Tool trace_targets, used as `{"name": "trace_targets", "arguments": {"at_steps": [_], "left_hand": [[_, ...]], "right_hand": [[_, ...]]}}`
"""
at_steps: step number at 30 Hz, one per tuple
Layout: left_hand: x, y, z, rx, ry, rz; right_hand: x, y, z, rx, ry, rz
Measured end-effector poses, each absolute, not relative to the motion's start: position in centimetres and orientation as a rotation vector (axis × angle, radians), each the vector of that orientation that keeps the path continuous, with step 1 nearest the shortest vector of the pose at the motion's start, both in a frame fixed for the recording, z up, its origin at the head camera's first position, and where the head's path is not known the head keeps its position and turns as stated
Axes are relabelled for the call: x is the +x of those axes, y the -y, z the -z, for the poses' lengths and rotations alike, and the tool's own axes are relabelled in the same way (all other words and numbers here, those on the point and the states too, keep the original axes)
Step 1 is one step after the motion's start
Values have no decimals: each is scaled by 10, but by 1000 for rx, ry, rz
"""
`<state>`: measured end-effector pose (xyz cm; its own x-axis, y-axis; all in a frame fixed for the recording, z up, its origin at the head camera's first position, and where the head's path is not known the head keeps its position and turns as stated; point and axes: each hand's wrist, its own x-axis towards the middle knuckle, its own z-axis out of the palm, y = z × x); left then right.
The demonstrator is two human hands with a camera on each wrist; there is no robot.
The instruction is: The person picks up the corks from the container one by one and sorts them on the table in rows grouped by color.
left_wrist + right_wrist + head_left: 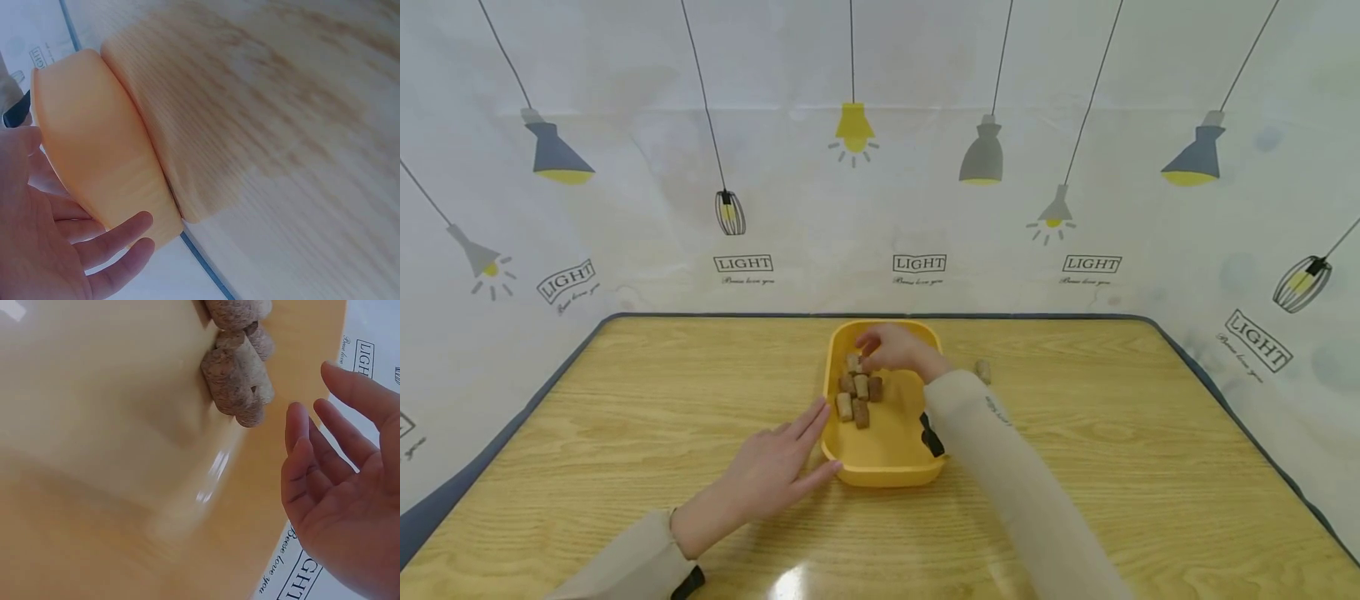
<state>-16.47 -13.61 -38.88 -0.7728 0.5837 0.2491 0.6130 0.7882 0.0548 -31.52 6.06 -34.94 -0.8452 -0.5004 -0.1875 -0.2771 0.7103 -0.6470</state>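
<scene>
- Your left hand (771, 467) rested against the left side of the yellow tray (897, 446), fingers extended, thumb spread wide.
- Your right hand (892, 347) hung over the tray's far end, fingers loosely bent, with a gap between them and the thumb.
- Brown corks (861, 387) lay clustered in the tray, near your right fingertips, mostly closer to you.
- A lone cork (983, 371) lay on the wooden table (1112, 433) outside the tray, right of those fingers.

The wood-grained table (647, 400), dark along its left, right and far edges, carries a yellow tray (887, 477) midway between left and right, and a cork (983, 370) apart from it, on the right.
</scene>
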Motion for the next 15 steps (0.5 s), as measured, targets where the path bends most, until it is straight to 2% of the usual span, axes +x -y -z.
{"name": "trace_targets", "arguments": {"at_steps": [15], "left_hand": [[-164,135,388,-922,2776,181]], "right_hand": [[-313,-62,365,-521,-2496,845]]}}
